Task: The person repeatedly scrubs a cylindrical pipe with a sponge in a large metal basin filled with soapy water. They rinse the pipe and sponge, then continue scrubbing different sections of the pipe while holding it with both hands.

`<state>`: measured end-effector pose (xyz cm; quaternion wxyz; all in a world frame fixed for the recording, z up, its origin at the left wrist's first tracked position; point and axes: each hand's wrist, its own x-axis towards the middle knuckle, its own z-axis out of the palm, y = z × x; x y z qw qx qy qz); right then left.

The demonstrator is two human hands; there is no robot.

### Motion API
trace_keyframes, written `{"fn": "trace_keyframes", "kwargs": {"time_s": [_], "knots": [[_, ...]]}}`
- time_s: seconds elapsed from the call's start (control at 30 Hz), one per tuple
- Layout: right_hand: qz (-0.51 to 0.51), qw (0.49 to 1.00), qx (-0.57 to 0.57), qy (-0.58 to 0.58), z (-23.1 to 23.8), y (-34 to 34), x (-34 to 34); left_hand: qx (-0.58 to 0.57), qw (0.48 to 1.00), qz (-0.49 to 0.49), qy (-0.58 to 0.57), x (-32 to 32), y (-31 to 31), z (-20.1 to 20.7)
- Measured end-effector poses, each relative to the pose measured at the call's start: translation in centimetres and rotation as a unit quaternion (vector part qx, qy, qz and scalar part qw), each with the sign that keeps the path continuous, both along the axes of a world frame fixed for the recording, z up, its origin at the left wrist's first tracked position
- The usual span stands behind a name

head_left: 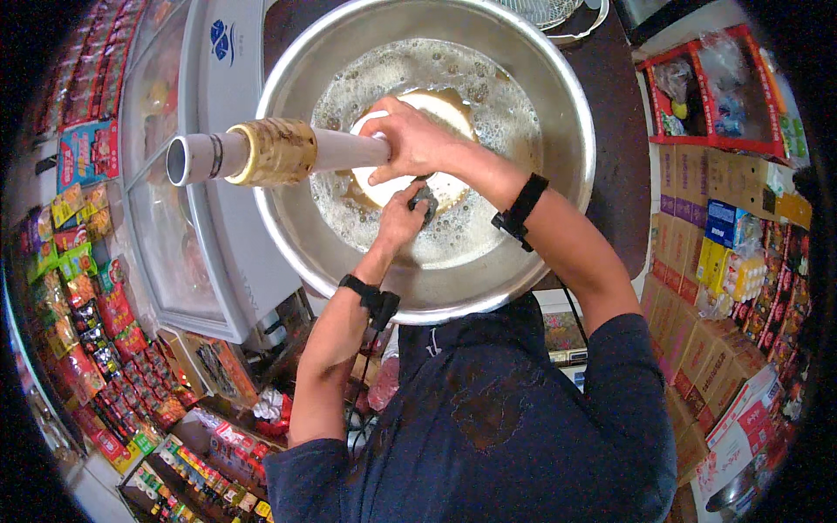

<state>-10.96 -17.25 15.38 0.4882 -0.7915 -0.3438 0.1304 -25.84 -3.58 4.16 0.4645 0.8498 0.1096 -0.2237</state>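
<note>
A large steel basin holds foamy water. In it stands a white round base with a white pole that leans toward the left, a hollow end uppermost. Yellowed wrapping circles the pole near that end. My right hand is closed around the pole's lower part, over the base. Just below it, my left hand pinches a dark grey scouring pad against or close above the base. Part of the base is hidden by my hands.
A chest freezer with a glass top stands close on the left, beside shelves of packaged snacks. Stacked cartons and a red rack line the right. A wire basket sits beyond the basin.
</note>
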Motion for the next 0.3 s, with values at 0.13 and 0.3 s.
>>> {"fn": "trace_keyframes", "kwargs": {"time_s": [0.13, 0.3], "knots": [[0.048, 0.997, 0.053, -0.021, 4.0, -0.1, 0.8, -0.022, 0.999, 0.024, -0.036, 2.3, -4.1, -1.5], [0.080, 0.996, 0.019, -0.032, 8.5, -0.2, 1.5, -0.010, 0.999, 0.030, 0.023, 1.7, -2.9, -2.3]]}}
